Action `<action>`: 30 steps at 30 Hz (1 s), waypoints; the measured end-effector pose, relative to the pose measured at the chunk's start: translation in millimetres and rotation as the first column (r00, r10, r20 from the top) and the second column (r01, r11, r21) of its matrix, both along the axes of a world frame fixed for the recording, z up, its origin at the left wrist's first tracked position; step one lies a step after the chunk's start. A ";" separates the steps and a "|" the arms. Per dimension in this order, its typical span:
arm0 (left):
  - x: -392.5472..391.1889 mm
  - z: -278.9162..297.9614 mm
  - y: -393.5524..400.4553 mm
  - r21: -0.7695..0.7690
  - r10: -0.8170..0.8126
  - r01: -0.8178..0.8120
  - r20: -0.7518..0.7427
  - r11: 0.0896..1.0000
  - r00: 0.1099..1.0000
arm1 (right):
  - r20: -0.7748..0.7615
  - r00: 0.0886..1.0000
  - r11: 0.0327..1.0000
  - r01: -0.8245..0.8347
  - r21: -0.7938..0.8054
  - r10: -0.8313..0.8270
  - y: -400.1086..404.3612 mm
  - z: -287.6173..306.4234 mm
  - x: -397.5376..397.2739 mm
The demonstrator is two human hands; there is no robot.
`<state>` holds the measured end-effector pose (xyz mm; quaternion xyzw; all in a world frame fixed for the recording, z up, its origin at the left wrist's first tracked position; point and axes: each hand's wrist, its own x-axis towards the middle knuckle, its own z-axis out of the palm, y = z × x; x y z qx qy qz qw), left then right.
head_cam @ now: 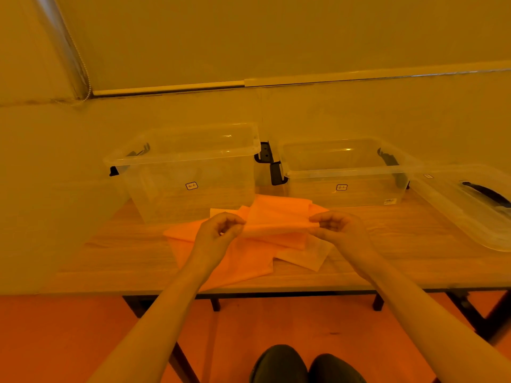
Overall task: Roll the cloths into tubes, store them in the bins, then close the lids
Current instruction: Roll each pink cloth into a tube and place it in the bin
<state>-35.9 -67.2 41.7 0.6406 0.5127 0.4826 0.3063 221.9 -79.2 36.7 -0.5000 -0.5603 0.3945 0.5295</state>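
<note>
Left hand (221, 230) and right hand (336, 226) are pinched on opposite ends of a partly rolled orange cloth (276, 229), held taut over the cloth pile (243, 261), presumably for even rolling, both clear bins (190, 172) left lidless behind

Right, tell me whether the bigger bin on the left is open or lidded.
Open. The left bin shows a bare rim with no lid on it; one clear lid lies on the table at far right.
</note>
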 end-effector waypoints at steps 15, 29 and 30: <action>9.8 -4.8 -3.3 -0.029 0.014 -0.014 0.006 0.999 1.000 | 0.007 0.999 0.999 0.044 0.022 -0.044 -1.8 -3.0 2.4; 10.9 -11.0 -4.2 -0.024 -0.018 0.019 0.037 1.000 0.999 | -0.009 1.000 1.000 0.028 0.014 -0.028 -3.9 -6.8 1.9; 11.4 -11.5 -4.0 -0.014 -0.026 0.027 0.023 1.000 0.999 | 0.015 1.000 1.000 0.018 0.022 -0.018 -3.5 -7.5 1.9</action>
